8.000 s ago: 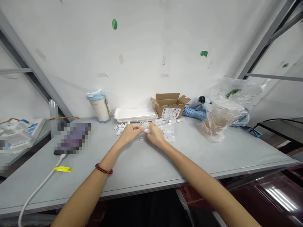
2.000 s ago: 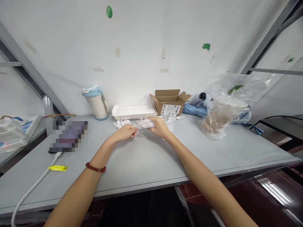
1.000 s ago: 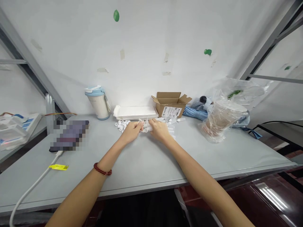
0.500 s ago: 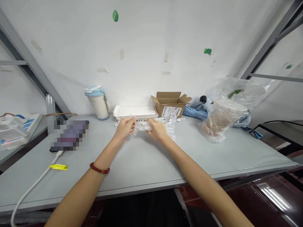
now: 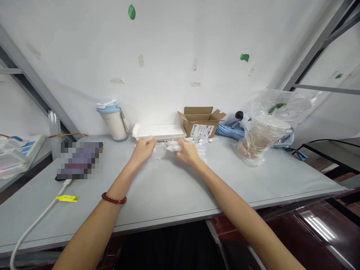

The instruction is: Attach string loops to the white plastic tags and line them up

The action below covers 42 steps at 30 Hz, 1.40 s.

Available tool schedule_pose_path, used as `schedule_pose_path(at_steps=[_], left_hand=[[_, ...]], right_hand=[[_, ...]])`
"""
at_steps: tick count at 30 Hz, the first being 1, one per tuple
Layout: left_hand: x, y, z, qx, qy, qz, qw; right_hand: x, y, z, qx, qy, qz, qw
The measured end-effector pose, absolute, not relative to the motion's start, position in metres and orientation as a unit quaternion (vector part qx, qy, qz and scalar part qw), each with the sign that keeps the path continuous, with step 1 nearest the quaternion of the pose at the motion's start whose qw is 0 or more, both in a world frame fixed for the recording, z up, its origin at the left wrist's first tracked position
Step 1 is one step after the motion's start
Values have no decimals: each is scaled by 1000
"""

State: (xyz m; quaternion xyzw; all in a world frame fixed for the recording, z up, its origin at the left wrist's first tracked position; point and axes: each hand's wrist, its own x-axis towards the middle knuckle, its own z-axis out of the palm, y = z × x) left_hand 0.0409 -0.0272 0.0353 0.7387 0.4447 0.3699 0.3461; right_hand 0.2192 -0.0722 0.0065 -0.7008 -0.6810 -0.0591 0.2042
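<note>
My left hand (image 5: pixel 144 150) is closed, its fingertips pinched on something pale and thin that I cannot make out. A small whitish ring (image 5: pixel 156 159) shows just below those fingertips, near the tabletop. To the right, my right hand (image 5: pixel 188 152) grips a crumpled, translucent white plastic piece (image 5: pixel 173 146) that points toward the left hand. Small white parts (image 5: pixel 213 140) lie beyond and beside the right hand. A clear plastic sheet or bag (image 5: pixel 201 150) lies partly hidden behind the right wrist.
A flat white box (image 5: pixel 159 131) and an open cardboard box (image 5: pixel 199 122) stand behind the hands. Left are a tumbler (image 5: pixel 114 122) and a blurred phone (image 5: pixel 80 161) on a white cable (image 5: pixel 38 221). Right are a plastic-wrapped cup (image 5: pixel 260 140) and blue folded fabric (image 5: pixel 230 132).
My hands have moved apart, the left one drawing away to the left. The right hand keeps its grip on the white plastic piece. The whole view has shifted slightly.
</note>
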Motion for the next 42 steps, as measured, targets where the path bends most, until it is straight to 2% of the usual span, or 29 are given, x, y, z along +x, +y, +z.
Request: schedule_pose_path(at_steps=[4,7,14,18,26,30,34,38,42], left_hand=[[41,-29,22,873,443,180,100],[41,-31,19,886,446,116,46],[35,-33,33,859,495,124,47],[36,-36,32,836,538,84,58],[66,-53,8,876,479,31,42],[72,-53,-2,890,448,69,55],[70,-36,-2,868,457,167,101],[74,-12,13,839,467,247,132],[85,9,34,830,470,249,167]], right_hand=[[227,-70,6,-717,-651,-61,243],[229,-69,7,-715,-648,-60,255],[232,-70,10,-716,-642,-55,270],[234,-69,11,-718,-637,-54,275],[237,-69,13,-710,-637,-53,294],[241,-69,14,-717,-625,-54,303],[248,-67,15,-721,-607,-53,330],[255,-67,15,-726,-597,-50,338],[257,-68,15,-733,-591,-52,332]])
